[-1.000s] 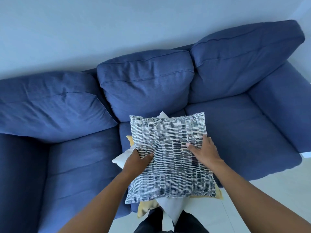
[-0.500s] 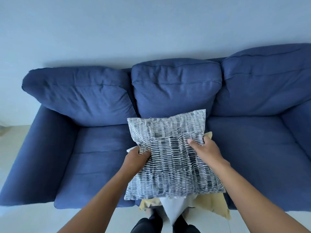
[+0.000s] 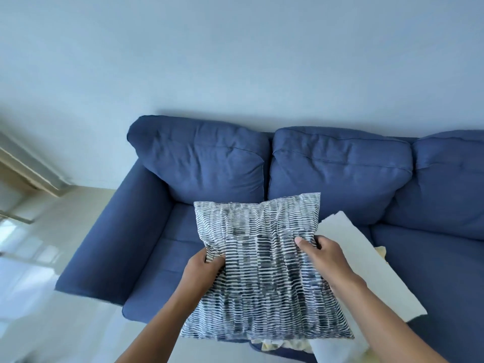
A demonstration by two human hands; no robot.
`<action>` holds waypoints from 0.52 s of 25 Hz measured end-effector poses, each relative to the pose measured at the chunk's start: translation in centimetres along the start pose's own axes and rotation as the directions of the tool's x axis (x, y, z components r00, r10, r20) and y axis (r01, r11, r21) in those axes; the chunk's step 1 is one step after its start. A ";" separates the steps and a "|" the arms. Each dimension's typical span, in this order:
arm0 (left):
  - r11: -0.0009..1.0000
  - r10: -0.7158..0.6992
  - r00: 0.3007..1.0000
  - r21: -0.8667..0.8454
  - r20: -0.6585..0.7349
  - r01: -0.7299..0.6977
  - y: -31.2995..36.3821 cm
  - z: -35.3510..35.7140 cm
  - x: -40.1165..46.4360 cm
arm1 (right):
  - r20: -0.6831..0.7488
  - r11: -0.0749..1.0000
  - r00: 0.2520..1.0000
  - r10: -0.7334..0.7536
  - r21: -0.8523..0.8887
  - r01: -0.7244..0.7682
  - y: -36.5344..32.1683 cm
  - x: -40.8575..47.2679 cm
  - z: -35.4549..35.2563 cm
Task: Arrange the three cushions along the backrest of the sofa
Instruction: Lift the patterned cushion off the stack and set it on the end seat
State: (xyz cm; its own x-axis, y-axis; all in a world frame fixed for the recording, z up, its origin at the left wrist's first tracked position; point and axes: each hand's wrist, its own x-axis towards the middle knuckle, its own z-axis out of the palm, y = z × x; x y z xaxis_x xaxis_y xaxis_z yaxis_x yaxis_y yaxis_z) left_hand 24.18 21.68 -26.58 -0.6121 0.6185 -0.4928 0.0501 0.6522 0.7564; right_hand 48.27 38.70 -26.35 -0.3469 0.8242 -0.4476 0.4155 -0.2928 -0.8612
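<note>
My left hand (image 3: 203,268) pinches the left edge of the striped cushion (image 3: 264,271), my right hand (image 3: 323,254) grips its right edge, fingers closed into the fabric. In the last second I have lifted it off the pile and swung it leftward, from the middle seat toward the sofa's (image 3: 112,239) left end. The white cushion (image 3: 366,268), now uncovered at 3 o'clock, lies flat on the seat with a yellow cushion (image 3: 381,250) peeking from under it. I judge the first placement is underway, none yet standing. The striped cushion is square, soft, navy dashes on white, creased where I hold it, its top edge near the left backrest (image 3: 204,158) at 12 o'clock.
</note>
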 end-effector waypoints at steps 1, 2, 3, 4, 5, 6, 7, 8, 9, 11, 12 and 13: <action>1.000 0.008 1.000 0.001 -0.001 -0.008 -0.9 -2.5 0.0 | 0.004 1.000 1.000 0.001 0.004 -0.001 -0.4 -0.6 2.7; 1.000 0.021 1.000 -0.010 0.002 -0.021 -1.8 -5.1 0.1 | 0.006 1.000 1.000 -0.007 0.014 0.007 -0.6 -1.2 5.5; 0.999 0.030 1.000 -0.036 0.006 -0.030 -2.7 -7.6 0.3 | 0.017 0.999 1.000 -0.020 0.033 0.019 -0.8 -1.5 8.2; 0.997 0.028 1.000 -0.065 0.012 -0.027 -3.7 -9.9 0.5 | 0.039 0.998 0.999 -0.038 0.043 0.036 -1.1 -1.9 10.7; 0.995 0.029 0.999 -0.094 0.013 -0.028 -4.7 -12.3 0.8 | 0.068 0.998 0.997 -0.046 0.043 0.043 -1.4 -2.3 13.2; 0.993 0.022 1.000 -0.114 0.008 -0.021 -5.5 -14.6 0.9 | 0.097 0.998 0.994 -0.043 0.047 0.038 -1.9 -2.6 15.7; 0.992 0.019 1.000 -0.129 0.012 -0.017 -6.0 -16.0 0.9 | 0.130 0.998 0.991 -0.036 0.057 0.029 -2.2 -3.0 17.2; 0.989 0.013 1.000 -0.148 0.013 -0.011 -6.6 -17.6 1.1 | 0.176 0.997 0.984 -0.036 0.076 0.023 -2.6 -3.4 18.8; 0.987 0.007 1.000 -0.161 0.014 -0.005 -7.1 -19.3 1.6 | 0.206 0.996 0.978 -0.029 0.087 0.011 -3.0 -3.6 20.4; 0.978 -0.021 1.000 -0.208 0.018 0.024 -7.7 -22.0 3.3 | 0.222 0.992 0.975 -0.027 0.126 -0.001 -4.0 -3.3 22.3; 0.966 -0.049 0.999 -0.254 0.023 0.053 -7.7 -23.1 4.3 | 0.227 0.984 0.974 -0.020 0.174 -0.020 -4.3 -2.8 22.8; 0.947 -0.090 0.995 -0.307 0.034 0.096 -7.5 -24.0 5.3 | 0.240 0.972 0.971 -0.010 0.231 -0.047 -4.6 -2.2 23.0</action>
State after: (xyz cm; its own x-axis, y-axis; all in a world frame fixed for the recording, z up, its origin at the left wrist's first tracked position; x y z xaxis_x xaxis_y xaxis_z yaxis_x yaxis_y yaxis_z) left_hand 1.64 9.57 -24.53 -0.5872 0.5715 -0.5733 -0.2540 0.5424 0.8008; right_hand 27.77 27.06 -26.91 -0.5431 0.6865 -0.4835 0.2256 -0.4354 -0.8715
